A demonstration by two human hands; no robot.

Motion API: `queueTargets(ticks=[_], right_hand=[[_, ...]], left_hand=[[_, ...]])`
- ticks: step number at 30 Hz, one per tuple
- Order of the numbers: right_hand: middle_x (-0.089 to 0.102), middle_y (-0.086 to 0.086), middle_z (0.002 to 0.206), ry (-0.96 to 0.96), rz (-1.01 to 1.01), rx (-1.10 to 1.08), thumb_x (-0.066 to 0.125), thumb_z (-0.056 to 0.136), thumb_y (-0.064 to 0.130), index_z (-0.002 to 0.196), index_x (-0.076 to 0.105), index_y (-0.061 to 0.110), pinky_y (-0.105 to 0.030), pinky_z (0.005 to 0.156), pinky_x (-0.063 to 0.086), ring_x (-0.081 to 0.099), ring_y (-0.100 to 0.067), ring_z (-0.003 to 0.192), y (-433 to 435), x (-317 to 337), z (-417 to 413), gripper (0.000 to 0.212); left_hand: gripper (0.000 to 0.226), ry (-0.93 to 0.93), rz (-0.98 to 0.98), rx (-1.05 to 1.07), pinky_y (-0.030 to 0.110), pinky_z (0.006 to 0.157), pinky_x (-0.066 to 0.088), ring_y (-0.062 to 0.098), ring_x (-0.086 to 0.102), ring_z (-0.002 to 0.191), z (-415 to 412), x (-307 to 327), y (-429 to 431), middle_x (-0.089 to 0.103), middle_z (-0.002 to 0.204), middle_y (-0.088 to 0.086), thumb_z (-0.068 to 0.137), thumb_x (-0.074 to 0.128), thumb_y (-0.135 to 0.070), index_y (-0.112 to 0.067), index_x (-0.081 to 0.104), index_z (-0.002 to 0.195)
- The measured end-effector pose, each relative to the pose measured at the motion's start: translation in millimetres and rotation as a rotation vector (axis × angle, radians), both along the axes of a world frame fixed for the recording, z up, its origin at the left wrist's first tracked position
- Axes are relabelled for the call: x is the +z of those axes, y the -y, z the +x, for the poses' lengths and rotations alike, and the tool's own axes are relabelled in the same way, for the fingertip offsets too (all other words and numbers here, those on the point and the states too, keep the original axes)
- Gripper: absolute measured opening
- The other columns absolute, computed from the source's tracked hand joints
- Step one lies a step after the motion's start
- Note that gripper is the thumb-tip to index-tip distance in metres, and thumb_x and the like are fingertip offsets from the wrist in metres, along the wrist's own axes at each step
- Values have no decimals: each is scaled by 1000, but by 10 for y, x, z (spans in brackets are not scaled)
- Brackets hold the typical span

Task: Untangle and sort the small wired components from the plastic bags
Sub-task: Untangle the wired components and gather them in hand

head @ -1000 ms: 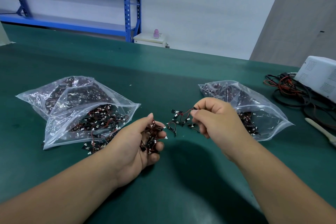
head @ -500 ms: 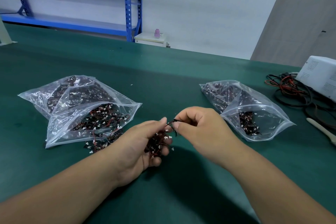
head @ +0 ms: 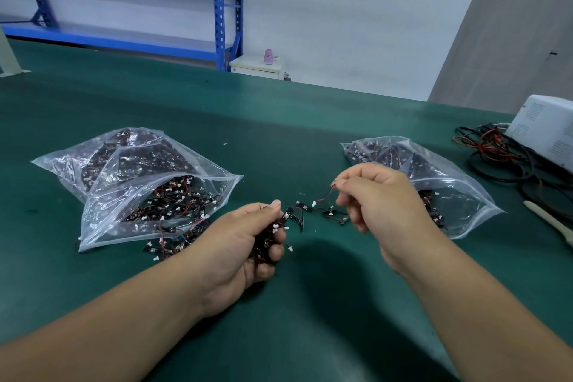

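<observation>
My left hand [head: 238, 245] grips a tangled bunch of small wired components [head: 268, 240], black parts with red wires and white plugs. My right hand [head: 381, 198] pinches the red wire end of a strand of components [head: 319, 206] that stretches from the bunch toward it. A clear plastic bag [head: 130, 192] full of the same components lies open on the left, with several spilling out at its mouth. A second clear bag [head: 446, 192] with components lies on the right, partly behind my right hand.
The green table [head: 279, 133] carries a white box [head: 545, 130] and a heap of black and red cables [head: 502, 158] at the far right, with a white tool [head: 548, 220] below them. Blue shelving [head: 217, 9] stands beyond the table.
My right hand has pulled away to the right from the left hand, drawing a strand of components out of the bunch. The left hand has stayed in place with the bunch.
</observation>
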State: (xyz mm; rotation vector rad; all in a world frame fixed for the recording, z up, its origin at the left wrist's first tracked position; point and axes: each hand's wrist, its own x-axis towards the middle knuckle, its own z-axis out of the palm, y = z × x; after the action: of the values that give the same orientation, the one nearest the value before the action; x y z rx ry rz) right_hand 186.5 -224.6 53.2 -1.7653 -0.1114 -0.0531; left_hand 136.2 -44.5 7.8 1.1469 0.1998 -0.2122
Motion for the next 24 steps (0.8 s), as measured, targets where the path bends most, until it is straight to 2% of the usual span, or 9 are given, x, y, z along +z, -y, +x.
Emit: queueTargets(ticks=[5,7,9,12,13,15,16,19,24], right_hand=[[70,3,69,-44,-254,179,69,78,5,79,75,24,-17,43,40,53,-6,49,-27,-86,-19,20],[72,9,79,22,-396,175,71,77,5,82,72,27,-23,54,50,59,-7,59,-36,-137,-13,23],[71,15,81,101,-453,139,72,79,13,82,72,30,-29,68,54,62,-7,66,-36,-170,3,17],[69,20,80,162,-394,265,68,86,34,89,71,37,-26,68,53,60,2,66,-69,-194,-21,5],[69,21,79,178,-392,320,67,87,35,89,72,34,-23,65,50,59,3,64,-99,-206,-46,5],[67,20,73,233,-410,361,71,89,29,84,72,28,-13,59,41,55,3,59,-155,-242,-88,5],[65,20,70,260,-422,344,72,89,26,81,72,27,-12,57,38,52,2,57,-174,-258,-99,8],[60,15,61,257,-401,278,73,85,20,70,67,24,-18,53,39,46,-1,53,-184,-230,-110,17],[58,0,54,9,26,219,58,65,21,57,62,23,-20,40,30,42,-12,41,-116,-47,-73,9]], left_hand=[[23,-15,11,13,19,39,28,13,46,49,2,-12,-6,55,66,2,85,67,-39,-22,51,82],[23,-13,13,12,19,39,28,13,46,49,-1,-15,-7,54,66,1,89,65,-39,-22,51,81],[23,-8,18,9,19,39,27,13,45,50,-4,-10,-4,54,66,1,89,65,-39,-23,51,79],[23,13,45,-4,19,39,28,12,45,49,-15,-5,13,54,66,0,87,66,-39,-23,54,77],[23,25,58,-13,19,39,29,11,45,49,-21,-5,17,54,66,0,86,66,-40,-23,55,77],[23,49,79,-29,19,39,30,11,46,49,-37,-1,25,54,66,0,81,68,-42,-22,57,79],[23,56,85,-33,19,40,30,11,46,49,-44,4,28,54,66,0,78,69,-42,-22,58,80],[26,52,82,-29,19,40,30,12,46,49,-46,8,32,55,66,0,76,70,-42,-20,59,85],[20,18,56,-9,19,40,31,13,47,50,-25,2,10,56,67,1,90,64,-36,-22,64,76]])
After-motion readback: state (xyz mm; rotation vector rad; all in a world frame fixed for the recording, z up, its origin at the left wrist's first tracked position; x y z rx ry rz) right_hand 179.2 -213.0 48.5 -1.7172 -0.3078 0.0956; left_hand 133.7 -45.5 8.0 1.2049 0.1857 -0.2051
